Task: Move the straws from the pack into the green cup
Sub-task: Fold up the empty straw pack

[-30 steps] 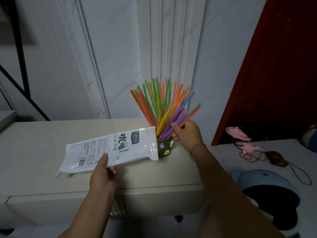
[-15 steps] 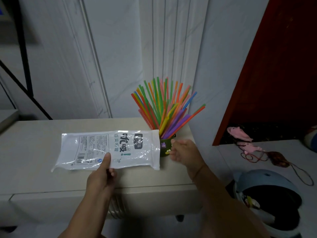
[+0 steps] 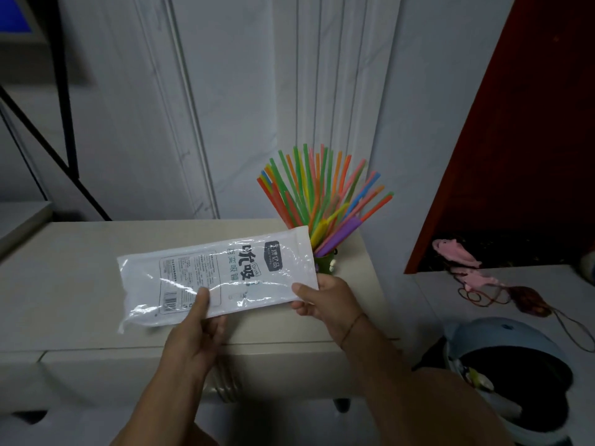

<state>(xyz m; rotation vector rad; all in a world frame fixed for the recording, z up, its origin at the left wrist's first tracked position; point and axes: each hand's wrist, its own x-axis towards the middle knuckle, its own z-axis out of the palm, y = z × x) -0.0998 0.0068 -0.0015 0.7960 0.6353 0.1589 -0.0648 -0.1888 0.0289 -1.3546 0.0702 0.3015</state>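
Fanning from the green cup (image 3: 326,263), bright straws (image 3: 318,194); pack (image 3: 219,278) flat, clear.

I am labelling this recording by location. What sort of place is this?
Probably a room in a home, not a workshop: a beige cabinet against white moulded wall panels, with a pink fish toy and what looks like a light blue helmet nearby.

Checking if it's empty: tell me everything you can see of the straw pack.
The pack is a flat, crinkled sleeve of whitish plastic with dark print and a barcode; it looks empty. Its right end covers part of the green cup. The left hand pinches its lower edge, the right hand its right corner.
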